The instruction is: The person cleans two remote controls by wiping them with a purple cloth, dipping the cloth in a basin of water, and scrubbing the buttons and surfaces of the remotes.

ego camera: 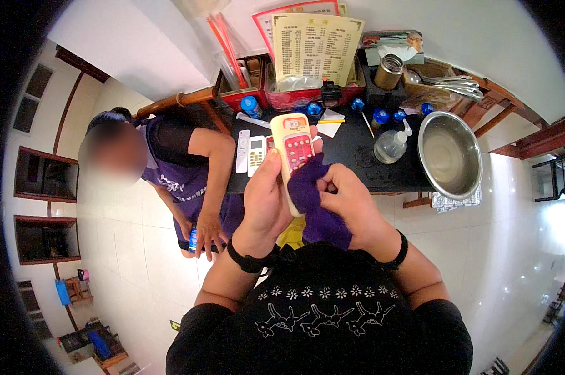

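My left hand (265, 197) grips a cream remote control (279, 136) with a red button panel, held upright above the near edge of the black table (348, 140). In my right hand (352, 192) is a bunched purple cloth (306, 190), pressed against the remote's lower front and covering part of its buttons. On the tabletop just left of the held remote lie a slim white remote (243, 151) and a white air-conditioner remote (256, 154). Part of a red-faced remote (270, 142) shows beside them, mostly hidden by my hand.
A person (184, 159) sits at the left, an arm near the table. A steel basin (451, 154) stands at the right edge, beside a clear pump bottle (391, 145). Farther back are blue-capped bottles (380, 117), a menu (315, 51), a metal flask (389, 71) and ladles (456, 86).
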The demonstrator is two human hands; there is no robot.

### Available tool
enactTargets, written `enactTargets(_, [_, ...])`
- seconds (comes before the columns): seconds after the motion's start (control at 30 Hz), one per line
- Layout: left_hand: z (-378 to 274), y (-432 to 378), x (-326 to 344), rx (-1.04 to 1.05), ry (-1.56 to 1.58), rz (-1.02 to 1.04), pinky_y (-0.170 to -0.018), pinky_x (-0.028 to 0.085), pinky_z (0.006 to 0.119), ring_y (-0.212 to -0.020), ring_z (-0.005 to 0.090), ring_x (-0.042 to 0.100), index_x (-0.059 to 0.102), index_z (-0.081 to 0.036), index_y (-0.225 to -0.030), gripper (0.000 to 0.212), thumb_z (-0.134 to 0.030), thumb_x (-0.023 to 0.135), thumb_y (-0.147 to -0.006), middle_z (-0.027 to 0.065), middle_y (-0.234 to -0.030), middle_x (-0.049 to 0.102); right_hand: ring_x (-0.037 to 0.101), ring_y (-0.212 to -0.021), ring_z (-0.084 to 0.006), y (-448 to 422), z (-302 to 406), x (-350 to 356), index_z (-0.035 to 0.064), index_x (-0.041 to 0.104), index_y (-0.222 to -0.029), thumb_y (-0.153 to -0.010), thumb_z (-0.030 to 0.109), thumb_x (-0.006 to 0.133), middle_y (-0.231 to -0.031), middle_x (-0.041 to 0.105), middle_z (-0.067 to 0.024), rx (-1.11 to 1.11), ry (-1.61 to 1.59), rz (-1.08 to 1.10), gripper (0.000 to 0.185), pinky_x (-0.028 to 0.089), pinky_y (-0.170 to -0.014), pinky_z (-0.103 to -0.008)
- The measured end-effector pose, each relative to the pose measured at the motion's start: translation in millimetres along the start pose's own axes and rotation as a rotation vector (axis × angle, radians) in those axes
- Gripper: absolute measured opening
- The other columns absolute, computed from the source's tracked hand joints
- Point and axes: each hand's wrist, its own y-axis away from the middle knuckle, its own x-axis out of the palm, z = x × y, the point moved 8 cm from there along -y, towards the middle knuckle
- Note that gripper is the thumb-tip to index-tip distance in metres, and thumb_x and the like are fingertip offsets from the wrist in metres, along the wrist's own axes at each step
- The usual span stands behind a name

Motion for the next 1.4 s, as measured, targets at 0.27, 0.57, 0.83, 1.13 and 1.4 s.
enactTargets(0.27, [-2,-8,3,0.067,0.049,0.01,-0.11,0.037,0.042,-0.13,0.0321,0.046,0.023,0.002,-0.146,0.054,-0.03,0.029,-0.103,0.0228,-0.146,0.037,0.058,-0.095,-0.0314,13,-13,-31,0.0036,0.064,-0.085,-0.066,0.021,0.074,-0.102,0.059,-0.0128,-0.168,0.112,-0.114,0.028,0.047,-0.082,-0.0378])
enactTargets(0.57, [15,-17,14,-0.031,0.032,0.064,-0.109,0.037,0.043,-0.131,0.0346,0.045,0.024,0.0,-0.147,0.057,-0.035,0.028,-0.102,0.0234,-0.145,0.038,0.059,-0.095,-0.0151,27,-51,-38,0.003,0.061,-0.108,-0.088,0.014,0.059,-0.109,0.057,-0.0075,0.264,-0.603,-0.231,0.023,0.048,-0.082,-0.027])
enactTargets(0.83, [26,-21,26,-0.08,-0.125,0.139,-0.101,0.045,0.036,-0.13,0.0301,0.047,0.029,0.003,-0.144,0.06,-0.037,0.035,-0.1,0.0214,-0.142,0.044,0.056,-0.103,-0.0293,23,-49,-53,0.0029,0.061,-0.111,-0.068,0.012,0.073,-0.111,0.056,-0.0137,0.217,-0.479,-0.267,0.046,0.045,-0.09,-0.0347])
enactTargets(1.13, [35,-16,27,-0.11,-0.276,0.162,-0.107,0.037,0.037,-0.127,0.025,0.048,0.029,0.003,-0.144,0.056,-0.035,0.036,-0.102,0.0185,-0.14,0.046,0.056,-0.086,-0.0333,9,4,-65,0.0035,0.059,-0.086,-0.065,0.026,0.075,-0.09,0.055,-0.0127,-0.154,0.229,-0.215,0.035,0.045,-0.076,-0.0397])
enactTargets(1.4, [30,-20,27,-0.077,-0.342,0.196,-0.1,0.046,0.038,-0.123,0.0271,0.052,0.032,0.001,-0.142,0.063,-0.044,0.04,-0.099,0.0194,-0.138,0.047,0.055,-0.084,-0.0325,12,4,-76,0.0064,0.061,-0.082,-0.063,0.036,0.075,-0.088,0.055,-0.0101,-0.137,0.405,-0.252,0.038,0.043,-0.073,-0.0411])
